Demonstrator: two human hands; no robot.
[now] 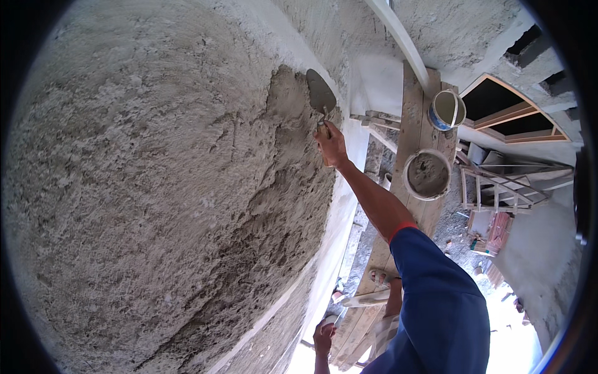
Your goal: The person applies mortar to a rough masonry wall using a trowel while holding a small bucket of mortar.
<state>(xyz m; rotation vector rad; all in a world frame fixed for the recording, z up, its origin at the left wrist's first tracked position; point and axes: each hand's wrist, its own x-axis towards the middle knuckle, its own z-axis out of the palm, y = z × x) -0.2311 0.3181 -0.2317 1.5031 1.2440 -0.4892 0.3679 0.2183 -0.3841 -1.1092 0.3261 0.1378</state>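
My right hand (pixel 330 140) grips the wooden handle of a pointed trowel (pixel 321 90), its blade over a darker patch of fresh mortar (pixel 283 106) on the rough plastered surface (pixel 143 156) that fills the left of the view. The darker, uneven mortar runs diagonally down from the blade toward the lower left. Low in the view, my left hand (pixel 323 340) has its fingers closed round a small pale item, too small to make out, beside the plank's edge.
A wooden plank walkway (pixel 414 100) carries a bucket of grey mortar (pixel 427 171) and another bucket (pixel 439 109). My sandalled foot (pixel 380 277) rests on it. Right are a wood-framed opening (pixel 517 134) and stacked wooden frames (pixel 498 187). A pale beam (pixel 405 37) crosses at the top.
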